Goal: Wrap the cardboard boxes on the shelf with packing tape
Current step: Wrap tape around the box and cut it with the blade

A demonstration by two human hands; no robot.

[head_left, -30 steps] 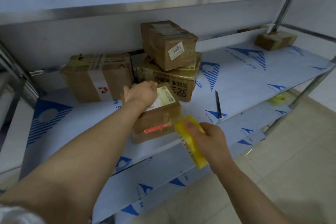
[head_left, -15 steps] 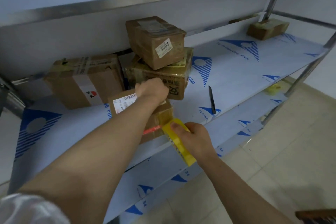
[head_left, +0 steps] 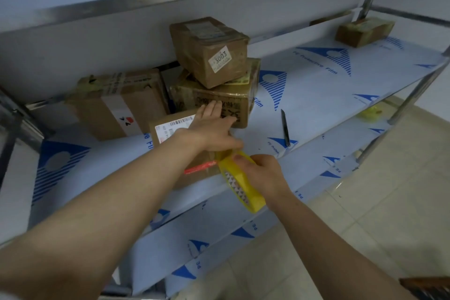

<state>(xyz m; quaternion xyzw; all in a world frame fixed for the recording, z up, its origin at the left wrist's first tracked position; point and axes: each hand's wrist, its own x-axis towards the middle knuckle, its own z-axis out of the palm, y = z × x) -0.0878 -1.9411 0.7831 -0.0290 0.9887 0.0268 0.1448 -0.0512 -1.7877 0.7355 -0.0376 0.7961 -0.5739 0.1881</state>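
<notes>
The box (head_left: 168,129) sits at the front lip of the shelf (head_left: 316,95), just before a stack (head_left: 214,75) of two taped boxes. The left hand (head_left: 211,126) lies flat on top of it, fingers straight and close together, pressing down. Whether their tips touch the stack I cannot tell. The right hand (head_left: 265,175) curls round the yellow roll (head_left: 241,185), thumb on its rim, at the box's near right corner.

A flat palm grips nothing, so I reckon a hard pull on the roll could drag the box off the lip. The roll hangs below the shelf's edge, so the strip may catch there or crease. The stack's top box sits askew, and a nudge might topple it. A slim dark tool (head_left: 285,129), perhaps a cutter, lies well to the right, so reaching it means freeing a hand.
</notes>
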